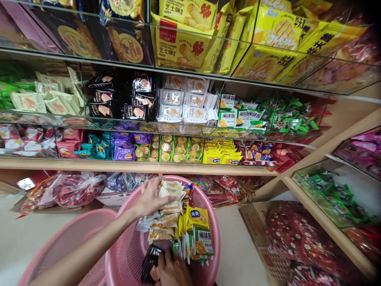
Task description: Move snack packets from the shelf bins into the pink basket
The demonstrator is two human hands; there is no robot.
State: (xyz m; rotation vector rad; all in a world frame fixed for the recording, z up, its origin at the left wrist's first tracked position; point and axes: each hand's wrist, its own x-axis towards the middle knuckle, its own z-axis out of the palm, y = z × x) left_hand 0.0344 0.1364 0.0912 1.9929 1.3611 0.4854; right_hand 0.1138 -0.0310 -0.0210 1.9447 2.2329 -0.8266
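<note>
In front of me stands a pink plastic basket (214, 222) with rows of wrapped snacks inside. My left hand (152, 195) reaches over its back left side and rests on cream snack packets (163, 222), thumb stretched apart from the fingers. Low in the basket, my right hand (174, 272) has its fingers bent against a black snack packet (151, 262); part of this hand is cut off by the frame's lower edge. Yellow snack packets (197, 216) and green-and-white snack packets (203, 242) stand at the basket's right side.
A second pink basket (68, 234) is at the left, partly under my left forearm. Ahead, glass-fronted shelves (143, 169) hold many sorted snacks. Bagged snacks (79, 188) lie below them. At the right are a cardboard box (256, 226) and red bags (300, 238).
</note>
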